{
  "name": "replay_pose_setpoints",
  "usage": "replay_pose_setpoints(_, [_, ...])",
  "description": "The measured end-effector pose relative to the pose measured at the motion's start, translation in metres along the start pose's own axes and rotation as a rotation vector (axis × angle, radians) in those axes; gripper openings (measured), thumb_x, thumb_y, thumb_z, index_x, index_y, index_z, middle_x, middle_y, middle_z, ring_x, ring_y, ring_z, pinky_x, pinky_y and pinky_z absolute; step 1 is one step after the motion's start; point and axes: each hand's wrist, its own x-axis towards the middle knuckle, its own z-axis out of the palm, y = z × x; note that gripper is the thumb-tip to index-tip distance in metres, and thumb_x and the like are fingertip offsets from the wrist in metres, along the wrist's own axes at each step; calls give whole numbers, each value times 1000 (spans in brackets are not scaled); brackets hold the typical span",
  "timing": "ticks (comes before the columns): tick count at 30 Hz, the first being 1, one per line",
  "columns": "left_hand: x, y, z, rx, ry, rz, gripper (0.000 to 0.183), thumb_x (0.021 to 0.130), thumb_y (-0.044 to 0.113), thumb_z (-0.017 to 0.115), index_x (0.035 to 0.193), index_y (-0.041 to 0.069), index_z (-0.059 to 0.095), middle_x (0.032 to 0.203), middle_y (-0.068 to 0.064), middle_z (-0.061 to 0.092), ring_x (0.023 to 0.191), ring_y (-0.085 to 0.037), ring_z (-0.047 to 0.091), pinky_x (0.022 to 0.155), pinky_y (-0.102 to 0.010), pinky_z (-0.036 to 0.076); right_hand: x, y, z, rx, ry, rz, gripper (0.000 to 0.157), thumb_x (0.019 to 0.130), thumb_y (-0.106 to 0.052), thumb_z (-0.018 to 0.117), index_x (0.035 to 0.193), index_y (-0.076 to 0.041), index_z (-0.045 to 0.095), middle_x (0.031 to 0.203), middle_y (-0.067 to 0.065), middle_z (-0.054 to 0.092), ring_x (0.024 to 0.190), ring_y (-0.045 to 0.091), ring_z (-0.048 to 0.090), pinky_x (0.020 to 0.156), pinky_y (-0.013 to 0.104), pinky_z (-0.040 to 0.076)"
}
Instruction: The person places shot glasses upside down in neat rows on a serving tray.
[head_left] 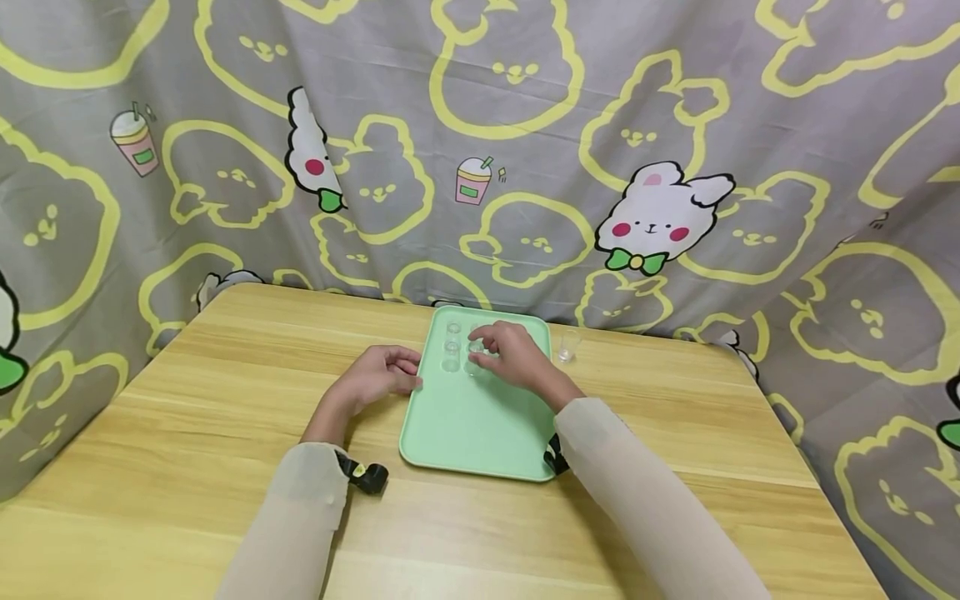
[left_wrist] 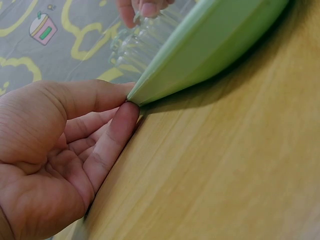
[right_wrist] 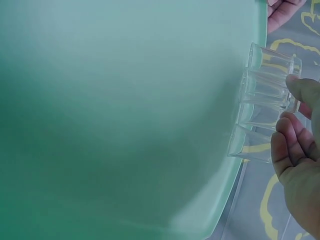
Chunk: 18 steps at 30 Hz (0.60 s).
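A light green tray (head_left: 477,429) lies on the table with several small clear glasses (head_left: 451,364) grouped toward its far left part. My left hand (head_left: 378,375) pinches the tray's left rim between thumb and finger, as the left wrist view shows close up. Over the glasses, my right hand (head_left: 517,354) holds one clear glass (right_wrist: 272,62) by its upper end with thumb and fingers. Other glasses stand close beside it, and their outlines overlap. Another clear glass (head_left: 568,346) stands on the table just right of the tray.
The wooden table (head_left: 225,417) extends around the tray on all sides. A patterned grey curtain (head_left: 405,92) hangs behind it and along both sides. Black straps (head_left: 367,477) are worn at both wrists.
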Motion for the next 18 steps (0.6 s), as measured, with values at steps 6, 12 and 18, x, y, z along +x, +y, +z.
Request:
replay_pose_setpoints(6, [0,1,0,3,-4,-3,50,89,3,74,134,-8,57,108,-15,60,88,-20,63,81,-31,59,1,-1,-1,-7,5,5,27,92,-16,77,116,-4,75,92,8,70,86,25,67,79,38,55])
replay_pose_setpoints(12, [-1,2,-1,4,0,-1,49,90,3,74,134,-8,56,108,-15,60,88,-19,63,81,-31,59,2,-3,-4,-3,-10,31,32,93,-18,76,121,-2,72,98,11,72,90,25,68,83,40,56])
replay_pose_setpoints(18, [-1,2,0,2,0,-7,50,90,4,75,135,-8,56,108,-15,60,88,-20,63,81,-32,59,0,-7,-10,-18,-22,40,32,93,-18,76,121,-2,72,100,11,73,91,24,69,84,39,56])
